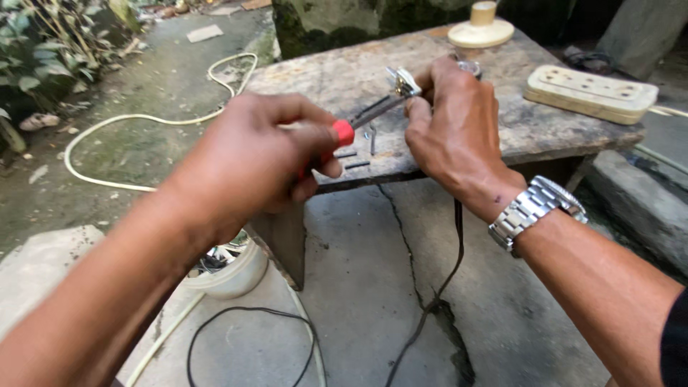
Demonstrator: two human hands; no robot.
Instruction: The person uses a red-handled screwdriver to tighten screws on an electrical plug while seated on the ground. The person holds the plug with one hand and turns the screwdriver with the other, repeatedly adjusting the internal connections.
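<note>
Left hand (251, 154) grips the red-handled screwdriver (358, 122), right hand (448, 129) pinches the small metal fitting (403, 82) over the wooden bench (545, 122)

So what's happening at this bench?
A person works over a worn wooden bench. The left hand grips a red-handled screwdriver, its tip at a small metal fitting pinched in the right hand. Loose screws lie on the bench; a cream socket strip sits farther right.
</note>
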